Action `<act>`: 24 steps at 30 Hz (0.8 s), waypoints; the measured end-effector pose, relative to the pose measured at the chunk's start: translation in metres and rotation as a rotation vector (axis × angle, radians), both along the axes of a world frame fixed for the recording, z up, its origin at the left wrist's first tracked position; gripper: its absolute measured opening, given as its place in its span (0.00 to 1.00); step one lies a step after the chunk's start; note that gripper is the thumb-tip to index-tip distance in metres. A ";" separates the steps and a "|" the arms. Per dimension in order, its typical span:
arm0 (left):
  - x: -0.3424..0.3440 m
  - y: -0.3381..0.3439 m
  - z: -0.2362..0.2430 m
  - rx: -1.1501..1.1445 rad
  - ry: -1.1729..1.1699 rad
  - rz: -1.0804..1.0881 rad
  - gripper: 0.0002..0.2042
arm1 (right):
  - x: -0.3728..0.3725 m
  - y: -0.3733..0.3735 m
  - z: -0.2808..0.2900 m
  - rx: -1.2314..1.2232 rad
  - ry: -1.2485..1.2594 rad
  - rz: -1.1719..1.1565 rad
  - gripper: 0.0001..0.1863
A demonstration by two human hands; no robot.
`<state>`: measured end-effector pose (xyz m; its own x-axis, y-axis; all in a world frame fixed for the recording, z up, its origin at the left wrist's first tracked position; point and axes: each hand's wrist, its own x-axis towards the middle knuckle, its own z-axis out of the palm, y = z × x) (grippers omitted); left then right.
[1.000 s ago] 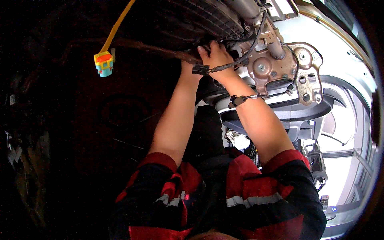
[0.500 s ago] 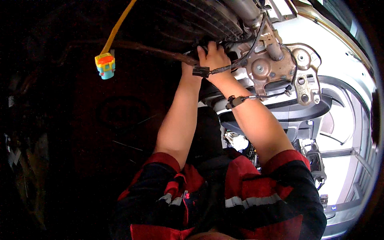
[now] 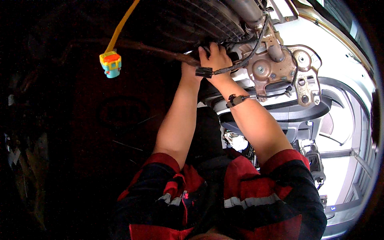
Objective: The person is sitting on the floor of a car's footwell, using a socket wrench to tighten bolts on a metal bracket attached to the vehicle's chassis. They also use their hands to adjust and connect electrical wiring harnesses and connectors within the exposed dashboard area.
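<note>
Both my arms reach up into a dark space in a car's interior. My right hand [image 3: 217, 61] is bent over a dark part beneath the ribbed black panel [image 3: 200, 22]; its fingertips fade into shadow, and what they grip is not visible. Close beside it is my left hand [image 3: 189, 70], its fingers hidden behind a brown bar [image 3: 172, 55] and in the dark. A black plug [image 3: 204, 72] on a taped cable hangs in front of my wrists. Another dark connector [image 3: 235, 101], on a thin wire, lies across my right forearm.
A yellow cable ends in a yellow, turquoise and orange connector [image 3: 111, 65], hanging at the left. To the right of my hands are a brown metal bracket [image 3: 276, 68] and a grey metal tube [image 3: 249, 13]. A dark trim panel [image 3: 280, 111] runs below the bracket.
Both hands stay in nearly the same place. The hanging yellow connector has shifted slightly right in the picture, and the black plug by my wrists a little too.
</note>
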<state>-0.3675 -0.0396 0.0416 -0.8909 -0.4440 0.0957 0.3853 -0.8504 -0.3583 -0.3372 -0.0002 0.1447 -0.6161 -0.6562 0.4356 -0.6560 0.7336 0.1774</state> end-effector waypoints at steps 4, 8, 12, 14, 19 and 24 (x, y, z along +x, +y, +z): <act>0.000 0.001 -0.001 0.044 -0.022 0.012 0.20 | 0.002 -0.005 0.006 0.007 -0.049 -0.030 0.24; -0.003 -0.005 -0.005 -0.052 -0.070 0.030 0.21 | 0.001 -0.011 0.007 0.010 -0.081 -0.058 0.25; 0.007 -0.016 -0.002 0.050 0.106 0.068 0.19 | 0.001 -0.017 -0.002 0.027 -0.024 -0.093 0.25; 0.020 -0.010 0.002 -0.132 -0.053 0.123 0.18 | -0.001 -0.012 -0.008 0.003 0.076 -0.076 0.25; 0.006 0.009 -0.001 0.228 0.108 -0.023 0.10 | 0.003 0.002 -0.004 -0.002 -0.001 -0.033 0.28; -0.003 0.013 -0.001 -0.013 -0.131 -0.012 0.15 | 0.004 0.000 0.004 -0.009 -0.127 -0.067 0.24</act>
<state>-0.3709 -0.0268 0.0402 -0.9013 -0.4329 -0.0158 0.4180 -0.8595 -0.2943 -0.3331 -0.0001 0.1484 -0.7087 -0.6085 0.3571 -0.6224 0.7776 0.0898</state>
